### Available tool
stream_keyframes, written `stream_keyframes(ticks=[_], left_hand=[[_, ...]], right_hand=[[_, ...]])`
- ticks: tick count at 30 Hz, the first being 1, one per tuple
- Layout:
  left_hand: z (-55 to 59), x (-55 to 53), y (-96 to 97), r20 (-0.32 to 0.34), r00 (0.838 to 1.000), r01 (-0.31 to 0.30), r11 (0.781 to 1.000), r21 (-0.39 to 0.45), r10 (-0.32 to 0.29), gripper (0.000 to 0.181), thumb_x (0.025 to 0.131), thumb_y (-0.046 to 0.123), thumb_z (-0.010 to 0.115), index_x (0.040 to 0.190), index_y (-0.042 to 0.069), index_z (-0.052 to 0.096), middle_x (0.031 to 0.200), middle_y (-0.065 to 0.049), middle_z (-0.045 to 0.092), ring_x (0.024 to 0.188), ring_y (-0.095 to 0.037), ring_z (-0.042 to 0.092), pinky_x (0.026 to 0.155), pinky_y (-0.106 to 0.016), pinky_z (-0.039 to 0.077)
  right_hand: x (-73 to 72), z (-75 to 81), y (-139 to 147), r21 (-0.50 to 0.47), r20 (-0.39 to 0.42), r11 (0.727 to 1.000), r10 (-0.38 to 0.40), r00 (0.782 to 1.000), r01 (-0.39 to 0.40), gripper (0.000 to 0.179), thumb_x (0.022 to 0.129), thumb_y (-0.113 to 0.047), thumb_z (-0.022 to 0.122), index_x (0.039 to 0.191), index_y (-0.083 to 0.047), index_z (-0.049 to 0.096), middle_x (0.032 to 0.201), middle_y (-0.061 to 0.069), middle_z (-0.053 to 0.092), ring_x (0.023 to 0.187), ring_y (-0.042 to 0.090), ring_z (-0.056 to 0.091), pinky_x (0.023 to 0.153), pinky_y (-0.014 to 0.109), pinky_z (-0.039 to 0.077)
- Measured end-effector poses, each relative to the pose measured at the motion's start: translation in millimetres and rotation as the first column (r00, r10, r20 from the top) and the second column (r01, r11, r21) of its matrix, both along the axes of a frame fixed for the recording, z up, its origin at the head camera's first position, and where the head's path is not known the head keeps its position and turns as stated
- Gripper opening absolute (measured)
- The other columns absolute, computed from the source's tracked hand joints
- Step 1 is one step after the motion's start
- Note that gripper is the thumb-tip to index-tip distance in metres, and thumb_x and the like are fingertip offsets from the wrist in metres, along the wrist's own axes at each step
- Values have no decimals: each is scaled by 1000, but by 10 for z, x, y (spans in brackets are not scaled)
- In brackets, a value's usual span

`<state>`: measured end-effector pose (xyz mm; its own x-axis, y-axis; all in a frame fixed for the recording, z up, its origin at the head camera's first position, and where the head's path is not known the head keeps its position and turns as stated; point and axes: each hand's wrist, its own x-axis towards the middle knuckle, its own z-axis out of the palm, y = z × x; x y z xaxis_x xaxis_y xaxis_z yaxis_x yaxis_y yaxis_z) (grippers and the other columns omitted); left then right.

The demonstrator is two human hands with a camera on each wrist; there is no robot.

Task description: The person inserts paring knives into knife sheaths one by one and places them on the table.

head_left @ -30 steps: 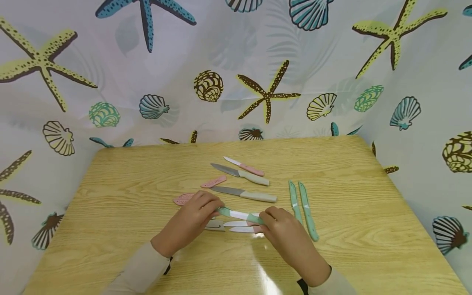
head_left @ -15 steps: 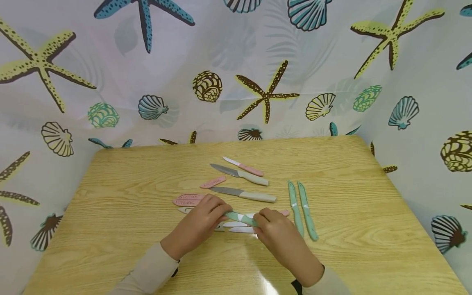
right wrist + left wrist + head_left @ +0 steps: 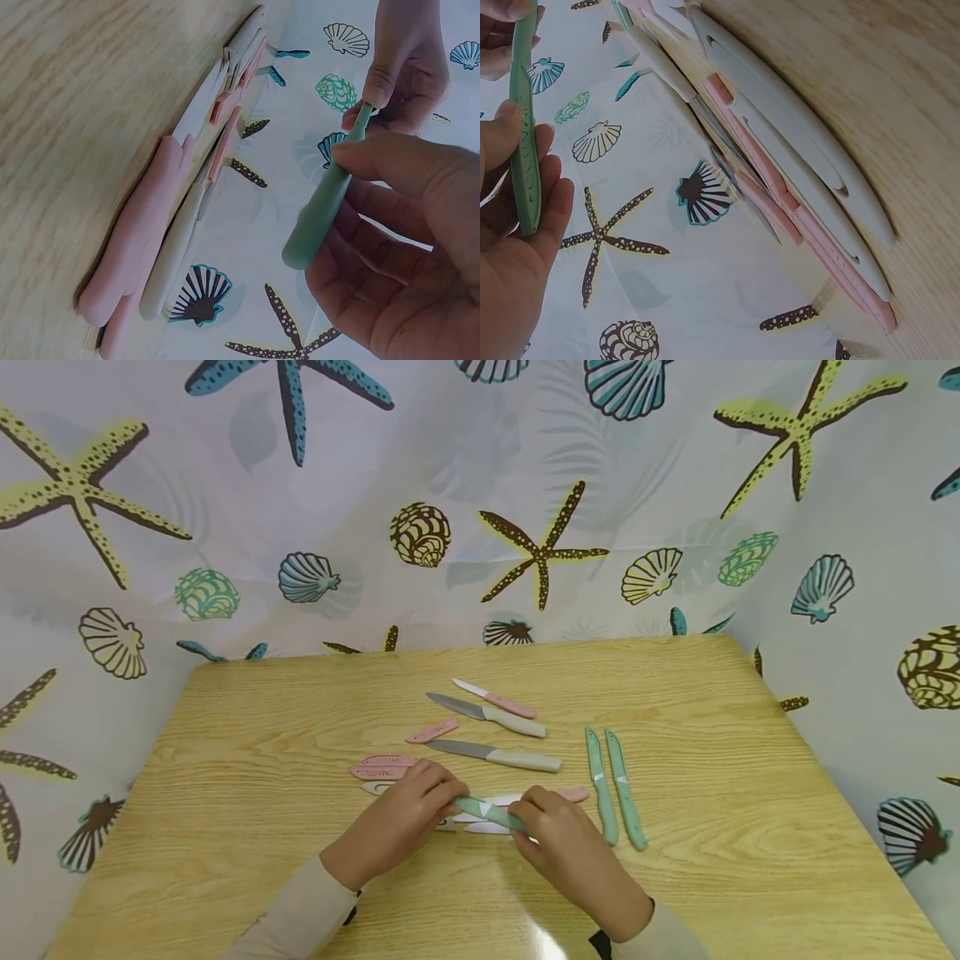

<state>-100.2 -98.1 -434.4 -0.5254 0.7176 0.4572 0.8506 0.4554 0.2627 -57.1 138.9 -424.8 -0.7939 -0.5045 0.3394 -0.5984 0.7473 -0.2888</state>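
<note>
A person holds a green knife (image 3: 487, 812) raised above the tabletop (image 3: 262, 718), the fingers of both hands closed on it: the left hand (image 3: 401, 810) pinches the sheath (image 3: 526, 161), the right hand (image 3: 577, 847) the handle (image 3: 316, 221), with a sliver of white showing between. Two other green knives (image 3: 624, 789), sheathed, lie side by side at its 3 o'clock. At 12 o'clock rest two gray-bladed knives (image 3: 525, 761) with cream handles and, farther off, a pink-handled knife (image 3: 512, 704). Pink sheaths (image 3: 382, 772) lie at 10 and 11 o'clock. White blades (image 3: 486, 829) sit partly hidden beneath the hands. A seashell-print cloth (image 3: 420, 452) hangs behind.
</note>
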Motion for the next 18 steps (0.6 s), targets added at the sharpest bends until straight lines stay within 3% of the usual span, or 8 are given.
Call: stream_keyframes(ticks=[7, 10, 15, 18], left_hand=[[-24, -30, -31, 37, 999, 10, 1000, 0, -10, 20, 87, 13, 71, 107, 11, 65, 100, 4, 57, 92, -10, 51, 78, -21, 46], [-27, -45, -36, 49, 999, -2, 1000, 6, 2, 27, 88, 18, 70, 113, 10, 64, 106, 2, 59, 98, -12, 54, 82, -23, 48], [-9, -116, -113, 92, 990, -109, 993, 33, 106, 55, 87, 22, 73, 134, 8, 50, 128, -7, 52, 119, -22, 49, 95, -34, 49], [8, -192, -219, 123, 975, -190, 980, 52, 183, 55, 86, 15, 74, 135, 7, 50, 131, -9, 50, 123, -25, 46, 95, -38, 48]], right_hand=[[-27, -1, 9, 21, 33, 1000, 2, 999, -3, 20, 72, -4, 83, 88, -3, 71, 85, 2, 62, 72, 12, 55, 62, 19, 48], [-34, 6, 30, 21, 55, 1000, -3, 998, 2, 22, 72, -5, 84, 89, -2, 71, 86, 2, 63, 74, 13, 57, 63, 21, 50], [-57, 15, 107, 11, 76, 998, -56, 996, 55, 24, 71, -9, 85, 90, -1, 72, 86, 3, 64, 75, 15, 58, 63, 24, 52], [-85, 22, 198, -14, 90, 993, -112, 990, 114, 25, 69, -8, 86, 89, 0, 71, 83, 4, 63, 73, 15, 58, 61, 23, 51]])
